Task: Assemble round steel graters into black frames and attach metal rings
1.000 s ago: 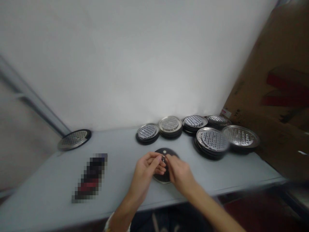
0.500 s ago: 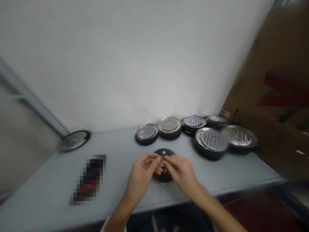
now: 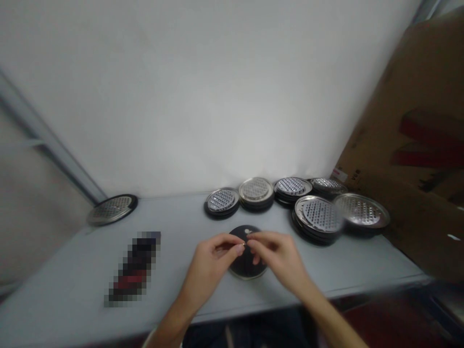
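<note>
**Q:** How is the grip entered?

**A:** The left hand (image 3: 212, 270) and the right hand (image 3: 279, 258) are each closed to a fine pinch, the fingertips (image 3: 241, 249) being brought together on a small metal piece (image 3: 244, 245). The piece is held over a black round disc (image 3: 246, 266), which is laid flat on the tabletop (image 3: 174, 212).

**Q:** Why is it held so?

**A:** A piece so small is judged to call for a fingertip pinch from both sides, with the disc kept directly beneath it.

**Q:** What is listed further out?

**A:** Stacks of perforated steel plates (image 3: 317, 215) are ranged behind and to the right, beside a cardboard box (image 3: 398, 145). A single plate (image 3: 112, 209) is placed near the far left corner.

**Q:** What cannot be made out?

**A:** The piece's shape is masked by the fingertips, part of the disc is covered by the hands, and a pixelated object (image 3: 134, 268) cannot be identified.
</note>
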`<state>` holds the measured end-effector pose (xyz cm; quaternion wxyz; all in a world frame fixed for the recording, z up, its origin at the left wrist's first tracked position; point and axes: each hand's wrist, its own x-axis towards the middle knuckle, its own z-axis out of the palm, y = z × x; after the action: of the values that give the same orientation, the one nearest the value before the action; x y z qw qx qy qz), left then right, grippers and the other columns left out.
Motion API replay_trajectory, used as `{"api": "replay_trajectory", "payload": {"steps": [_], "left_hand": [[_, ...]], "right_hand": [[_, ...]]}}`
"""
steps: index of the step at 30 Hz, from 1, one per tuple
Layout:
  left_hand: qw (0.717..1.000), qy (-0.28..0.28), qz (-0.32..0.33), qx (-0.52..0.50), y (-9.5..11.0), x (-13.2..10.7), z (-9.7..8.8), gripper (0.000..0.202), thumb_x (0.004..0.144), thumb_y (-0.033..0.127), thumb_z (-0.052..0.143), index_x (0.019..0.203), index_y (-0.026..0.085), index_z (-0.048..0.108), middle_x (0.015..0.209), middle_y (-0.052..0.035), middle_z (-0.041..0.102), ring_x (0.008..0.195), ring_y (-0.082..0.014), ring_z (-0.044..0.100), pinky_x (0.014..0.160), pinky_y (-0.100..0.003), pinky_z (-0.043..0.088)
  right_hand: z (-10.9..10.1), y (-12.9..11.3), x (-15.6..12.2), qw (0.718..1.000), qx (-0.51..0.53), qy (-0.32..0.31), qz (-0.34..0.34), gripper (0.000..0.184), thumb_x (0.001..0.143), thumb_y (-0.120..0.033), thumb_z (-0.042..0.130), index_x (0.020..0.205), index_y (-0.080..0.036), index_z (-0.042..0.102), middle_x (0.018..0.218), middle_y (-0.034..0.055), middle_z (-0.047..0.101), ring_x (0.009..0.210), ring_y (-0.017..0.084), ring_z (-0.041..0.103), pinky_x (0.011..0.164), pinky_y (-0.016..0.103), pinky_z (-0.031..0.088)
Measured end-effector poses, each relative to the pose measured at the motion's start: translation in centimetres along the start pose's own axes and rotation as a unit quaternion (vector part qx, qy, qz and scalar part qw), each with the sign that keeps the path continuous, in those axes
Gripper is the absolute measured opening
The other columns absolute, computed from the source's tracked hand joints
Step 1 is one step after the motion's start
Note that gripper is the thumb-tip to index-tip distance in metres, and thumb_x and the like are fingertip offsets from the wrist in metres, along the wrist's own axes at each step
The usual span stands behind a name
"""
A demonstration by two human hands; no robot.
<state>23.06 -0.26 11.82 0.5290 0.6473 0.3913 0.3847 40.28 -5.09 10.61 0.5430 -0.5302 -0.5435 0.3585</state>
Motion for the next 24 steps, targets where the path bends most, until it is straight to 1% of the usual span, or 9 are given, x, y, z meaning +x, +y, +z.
{"api": "replay_trajectory", "payload": {"steps": [5,7,9,12,15,17,20,22,24], "left_hand": [[1.0,0.003,-0.015,-0.016,0.4,-0.3,0.3,0.014,0.074,0.03,0.075,0.077,0.017,0.075,0.071,-0.0049,0.074,0.069,-0.0204,0.069,0.069,-0.027,0.056],[0.999,0.006,-0.016,-0.031,0.4,-0.4,0.4,0.015,0.074,0.031,0.076,0.076,0.016,0.073,0.069,-0.0042,0.072,0.068,-0.0195,0.068,0.067,-0.027,0.056],[0.999,-0.006,-0.014,-0.046,0.5,-0.5,0.4,0.017,0.074,0.033,0.077,0.074,0.017,0.071,0.067,-0.0029,0.07,0.066,-0.0183,0.067,0.066,-0.026,0.055],[0.999,-0.017,0.009,-0.042,0.5,-0.6,0.4,0.021,0.075,0.034,0.077,0.07,0.017,0.067,0.068,-0.0014,0.067,0.066,-0.0165,0.065,0.065,-0.025,0.054],[0.999,-0.016,0.027,-0.014,0.4,-0.6,0.5,0.023,0.077,0.035,0.076,0.068,0.016,0.066,0.07,-0.0011,0.065,0.068,-0.0161,0.064,0.066,-0.024,0.052],[0.999,-0.027,0.023,-0.003,0.3,-0.5,0.5,0.025,0.077,0.036,0.076,0.067,0.016,0.065,0.069,-0.001,0.066,0.069,-0.0161,0.065,0.066,-0.024,0.052],[0.999,-0.052,-0.002,-0.011,0.0,-0.4,0.6,0.026,0.078,0.037,0.076,0.068,0.017,0.063,0.065,-0.0001,0.066,0.064,-0.0149,0.063,0.062,-0.022,0.049],[0.998,-0.059,-0.024,-0.024,-0.2,-0.3,0.6,0.026,0.079,0.038,0.075,0.069,0.017,0.063,0.06,0.0013,0.065,0.059,-0.014,0.061,0.058,-0.022,0.048],[0.997,-0.057,-0.032,-0.032,-0.3,-0.3,0.7,0.025,0.08,0.038,0.074,0.07,0.017,0.065,0.058,0.0016,0.064,0.058,-0.014,0.062,0.057,-0.022,0.048]], "right_hand": [[-0.1,-0.2,-0.6,0.997,-0.043,-0.022,-0.057,0.016,0.089,-0.029,0.069,0.086,-0.017,0.08,0.063,0.0016,0.072,0.052,0.014,0.068,0.052,0.021,0.051],[-0.1,-0.2,-0.7,0.993,-0.08,-0.023,-0.088,0.016,0.091,-0.025,0.066,0.085,-0.018,0.079,0.064,0.0017,0.072,0.054,0.014,0.067,0.055,0.021,0.051],[-0.1,0.0,-0.7,0.986,-0.11,-0.029,-0.118,0.018,0.093,-0.024,0.064,0.083,-0.018,0.078,0.063,0.002,0.072,0.056,0.014,0.067,0.057,0.021,0.05],[0.0,0.3,-0.6,0.983,-0.11,-0.032,-0.142,0.019,0.094,-0.026,0.062,0.087,-0.018,0.078,0.065,0.0028,0.072,0.059,0.015,0.067,0.057,0.021,0.05],[0.1,0.2,-0.5,0.988,-0.082,-0.037,-0.127,0.018,0.094,-0.027,0.063,0.092,-0.018,0.079,0.066,0.0027,0.072,0.058,0.015,0.067,0.057,0.021,0.05],[0.2,0.1,-0.5,0.992,-0.058,-0.058,-0.096,0.019,0.094,-0.026,0.063,0.087,-0.018,0.078,0.067,0.0023,0.072,0.059,0.014,0.067,0.057,0.02,0.049],[0.4,0.1,-0.5,0.993,-0.042,-0.083,-0.071,0.022,0.095,-0.025,0.061,0.08,-0.017,0.075,0.068,0.002,0.071,0.06,0.014,0.066,0.057,0.02,0.047],[0.6,0.2,-0.6,0.993,-0.051,-0.083,-0.073,0.026,0.096,-0.026,0.059,0.076,-0.017,0.071,0.067,0.0013,0.069,0.059,0.013,0.064,0.057,0.02,0.045],[0.9,0.3,-0.7,0.993,-0.059,-0.075,-0.069,0.029,0.097,-0.029,0.057,0.073,-0.017,0.067,0.066,0.0009,0.066,0.058,0.013,0.061,0.056,0.02,0.044]]}}
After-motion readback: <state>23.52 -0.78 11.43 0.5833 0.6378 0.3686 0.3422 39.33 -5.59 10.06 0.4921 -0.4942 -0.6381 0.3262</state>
